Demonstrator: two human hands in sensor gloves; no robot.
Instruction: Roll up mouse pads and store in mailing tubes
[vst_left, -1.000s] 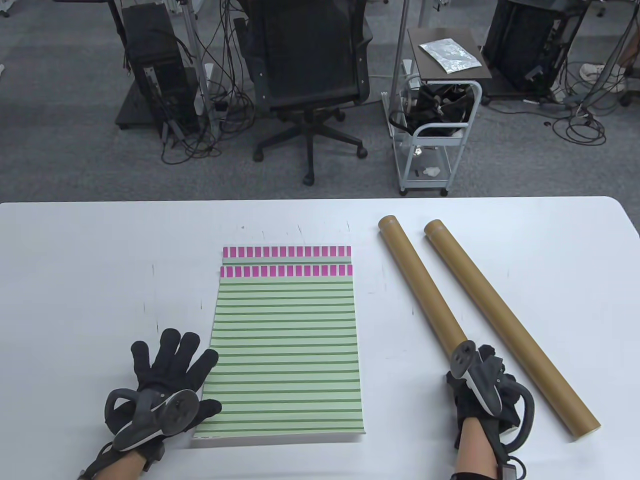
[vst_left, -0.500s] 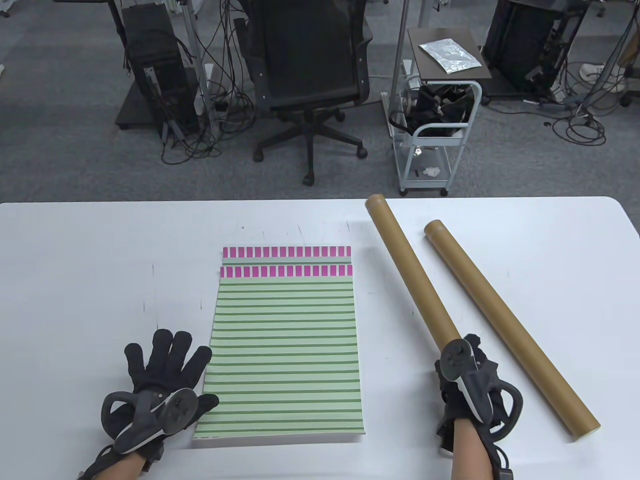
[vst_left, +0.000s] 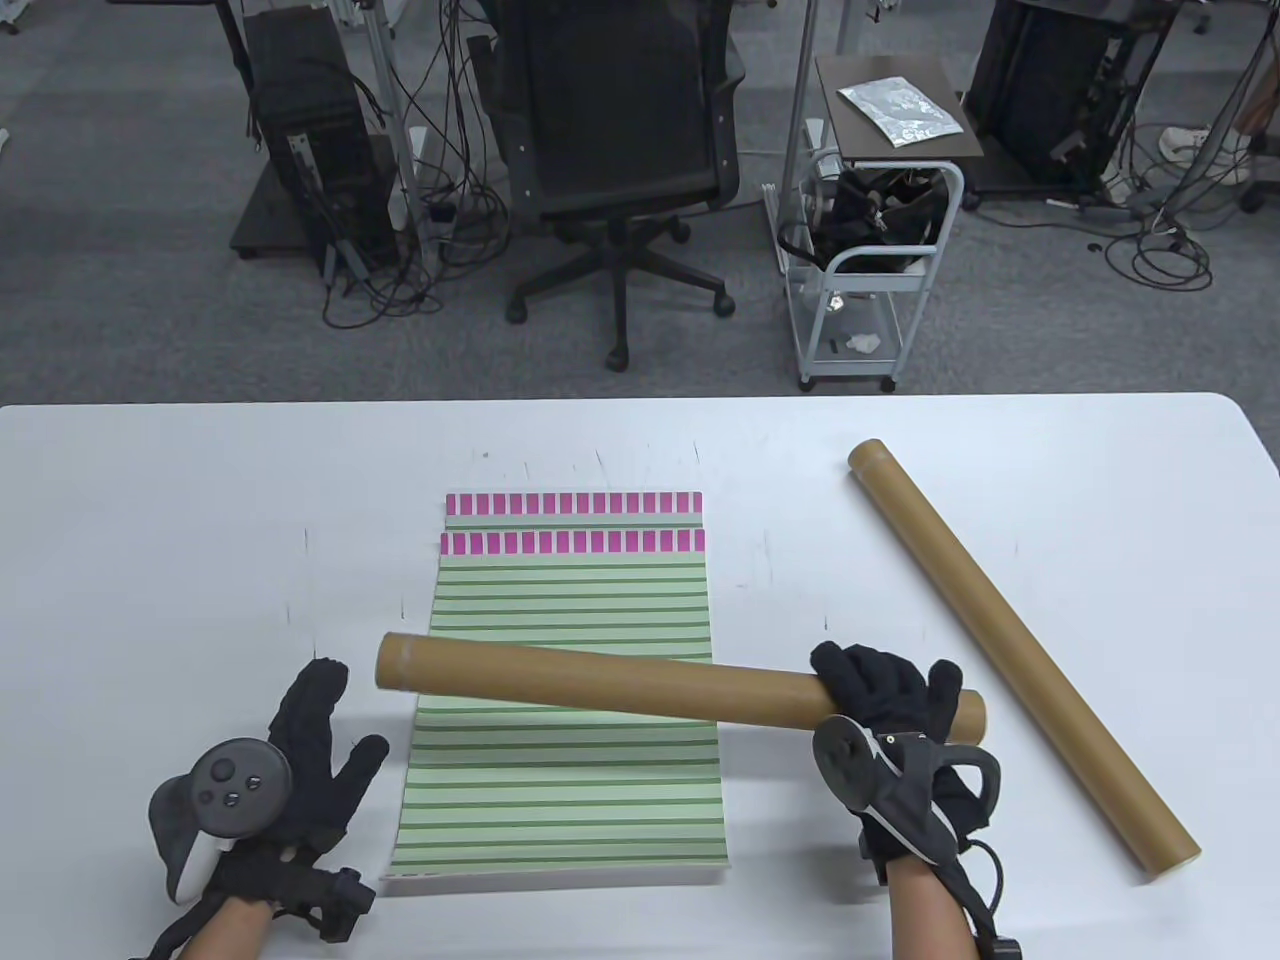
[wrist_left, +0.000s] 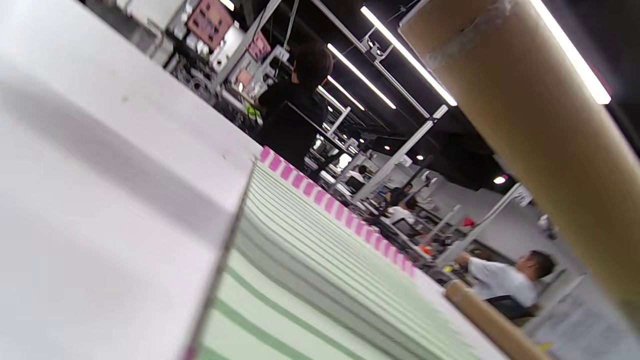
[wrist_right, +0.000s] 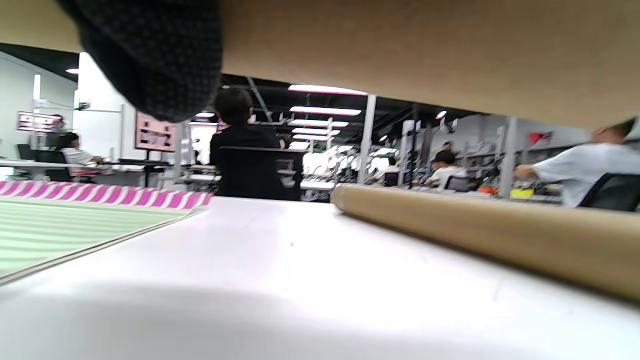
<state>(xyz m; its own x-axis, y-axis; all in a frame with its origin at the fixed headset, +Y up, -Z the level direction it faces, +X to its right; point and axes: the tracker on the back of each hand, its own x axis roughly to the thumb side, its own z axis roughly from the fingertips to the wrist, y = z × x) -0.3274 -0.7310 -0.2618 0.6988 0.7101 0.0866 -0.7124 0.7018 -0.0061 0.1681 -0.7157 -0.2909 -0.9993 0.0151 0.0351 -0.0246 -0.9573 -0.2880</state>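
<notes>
- No readable writing or brand on any item; the tubes are plain brown card, and a pink screen far back in the right wrist view is too blurred to read.
- Right hand (vst_left: 890, 700) grasps one mailing tube (vst_left: 600, 682) near its right end, fingers curled over the top, thumb side underneath; a tracker sits on the back of the hand.
- That tube is held off the worktop (vst_left: 150, 520), roughly crosswise, its left end raised over the left edge of the mouse pads; it crosses above the lower half of the pads.
- Right wrist view: held tube (wrist_right: 425, 50) fills the top edge, with a gloved fingertip (wrist_right: 150, 55) wrapped on it.
- Left hand (vst_left: 300, 760) is released: fingers straight and together, thumb spread, holding nothing. It sits just left of the pads, below the tube's left end; contact with the worktop can't be told.
- Left wrist view: tube end (wrist_left: 525, 115) passes close overhead, with the pad edge below.
- Mouse pads (vst_left: 570, 780): two, stacked flat on the mid worktop, green stripes with a pink-block band at the far edge; the lower pad's pink band (vst_left: 572, 503) peeks out beyond the top one. Neither is rolled.
- Second tube (vst_left: 1020, 660) lies on the worktop at right, diagonal from far-left to near-right, apart from the right hand.
</notes>
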